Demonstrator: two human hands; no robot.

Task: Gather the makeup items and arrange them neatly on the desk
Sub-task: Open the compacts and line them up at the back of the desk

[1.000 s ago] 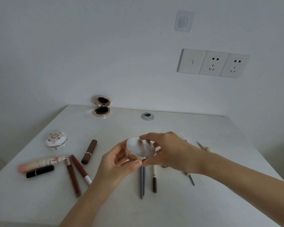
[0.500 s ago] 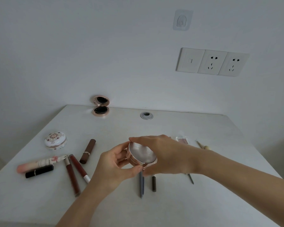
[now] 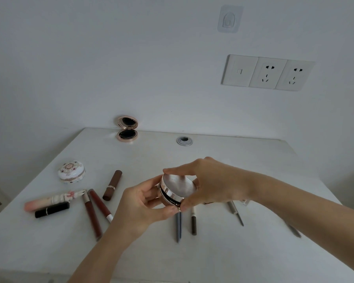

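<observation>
A faint mark was seen on the pale end of the brown pencil (image 3: 194, 221), but it was too small to be read. A floral pattern, and no legible writing, was borne by the domed white box (image 3: 71, 172).

The round compact (image 3: 178, 189) was held up above the white desk (image 3: 233, 252), tilted, between the two hands. Its flat lid was of brushed silver metal and its body of rose gold, with a dark seam between them. The body was gripped from the left and from below by the curled thumb and fingers of the left hand (image 3: 143, 205). The lid's rim was pinched by the right hand (image 3: 213, 180), with the forefinger on the far edge and the thumb on the near edge.

Under the compact a grey-blue pencil (image 3: 178, 226) lay just beside the brown one. To the left lay two dark red gloss tubes (image 3: 91, 213), a matte brown lipstick (image 3: 112, 185), a pink tube (image 3: 53, 200) and a glossy black lipstick (image 3: 52, 209). A thin grey pencil (image 3: 235, 213) lay under the right wrist. An open mirror compact (image 3: 127, 129) with a rose-gold rim was propped at the desk's back edge.
</observation>
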